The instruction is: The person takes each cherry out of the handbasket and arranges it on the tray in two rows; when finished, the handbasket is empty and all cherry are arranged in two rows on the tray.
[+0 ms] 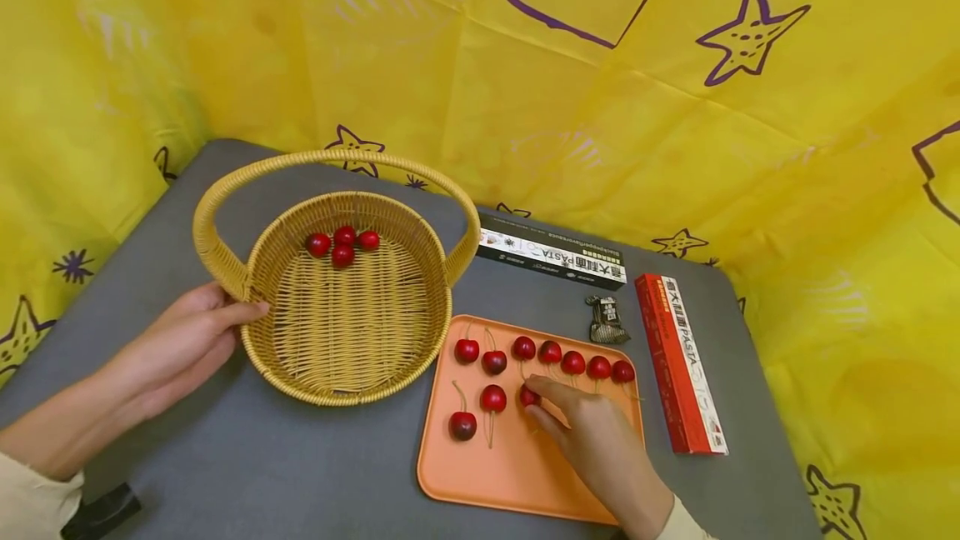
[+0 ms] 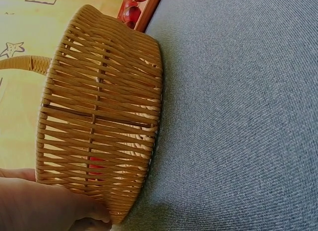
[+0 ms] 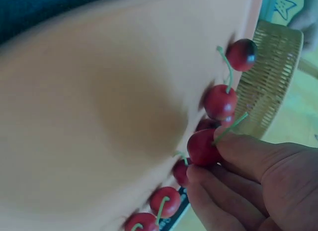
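Note:
On the left stands a round woven basket (image 1: 352,332) with a tall arched handle. My left hand (image 1: 187,340) grips its left rim near the handle's foot, thumb over the edge. Several red cherries (image 1: 342,255) lie together at the far side inside it. My right hand (image 1: 596,436) pinches a cherry (image 3: 203,147) between thumb and fingers over the orange tray (image 1: 480,477); its green stem sticks out past the thumb in the right wrist view. More stemmed cherries (image 1: 523,347) lie on the tray, several in a row along its far side.
Behind the tray lies a dark pasta box (image 1: 551,252), and a red pasta box (image 1: 678,365) lies to its right. Between them is a small dark wrapped packet (image 1: 606,320). Yellow patterned cloth (image 1: 420,48) hangs around the grey table (image 1: 300,465).

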### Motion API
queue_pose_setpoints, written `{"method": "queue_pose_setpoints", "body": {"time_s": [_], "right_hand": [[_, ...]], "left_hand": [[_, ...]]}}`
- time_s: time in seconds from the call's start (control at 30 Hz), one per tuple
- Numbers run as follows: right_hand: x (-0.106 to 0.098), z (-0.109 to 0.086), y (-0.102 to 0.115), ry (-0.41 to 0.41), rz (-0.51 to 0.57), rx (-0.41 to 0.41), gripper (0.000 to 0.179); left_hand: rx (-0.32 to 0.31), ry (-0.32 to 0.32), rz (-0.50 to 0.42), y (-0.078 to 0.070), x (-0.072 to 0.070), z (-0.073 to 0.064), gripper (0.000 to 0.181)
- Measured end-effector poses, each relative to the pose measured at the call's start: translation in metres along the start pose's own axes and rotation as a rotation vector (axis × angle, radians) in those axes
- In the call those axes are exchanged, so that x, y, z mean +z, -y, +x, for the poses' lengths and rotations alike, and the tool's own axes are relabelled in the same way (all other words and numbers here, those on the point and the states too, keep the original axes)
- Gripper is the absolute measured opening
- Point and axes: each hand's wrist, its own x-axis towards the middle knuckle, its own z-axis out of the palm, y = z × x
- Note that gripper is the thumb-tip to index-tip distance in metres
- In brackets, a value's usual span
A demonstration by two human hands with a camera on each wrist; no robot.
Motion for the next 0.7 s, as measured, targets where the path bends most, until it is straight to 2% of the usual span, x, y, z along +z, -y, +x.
{"method": "queue_pose_setpoints", "body": {"time_s": [0.23, 0.5, 0.7], "right_hand": [[0.0053, -0.0017, 0.0016, 0.025, -0.022, -0.018, 0.030], [0.0082, -0.0005, 0.0016, -0.021, -0.067, -0.084, 0.030], [0.0086, -0.0019, 0.0007, -0.033, -0.093, -0.099, 0.029]], "left_hand": [[0.014, 0.003, -0.002, 0.0007, -0.0014, -0.0018, 0.048], [0.027, -0.006, -0.024, 0.0008, -0.0020, -0.0032, 0.047], [0.022, 0.000, -0.006, -0.0011, 0.0008, -0.0012, 0.049]]}}
